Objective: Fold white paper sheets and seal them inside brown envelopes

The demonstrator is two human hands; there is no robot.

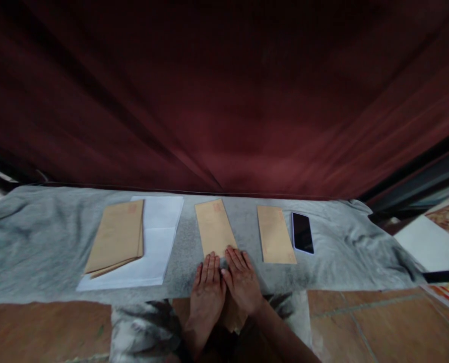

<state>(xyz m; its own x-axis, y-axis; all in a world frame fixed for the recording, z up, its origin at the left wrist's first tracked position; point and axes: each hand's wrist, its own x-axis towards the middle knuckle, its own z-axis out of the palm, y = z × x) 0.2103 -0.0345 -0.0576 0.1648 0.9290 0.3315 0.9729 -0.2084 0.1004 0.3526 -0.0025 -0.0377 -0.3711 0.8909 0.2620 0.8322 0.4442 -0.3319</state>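
Note:
A brown envelope [213, 226] lies lengthwise in the middle of the grey cloth [39, 237]. My left hand [207, 292] and my right hand [242, 280] lie flat side by side on its near end, fingers stretched out and palms down. Neither hand grips anything. Another brown envelope [275, 233] lies just to the right, apart from my hands. To the left, a small stack of brown envelopes [117, 236] rests on white paper sheets [159, 237].
A dark phone [302, 232] lies face up right of the second envelope. A dark red curtain [224, 101] hangs behind the cloth. Tiled floor [379, 322] shows in front. White and patterned items [432, 242] sit at the far right.

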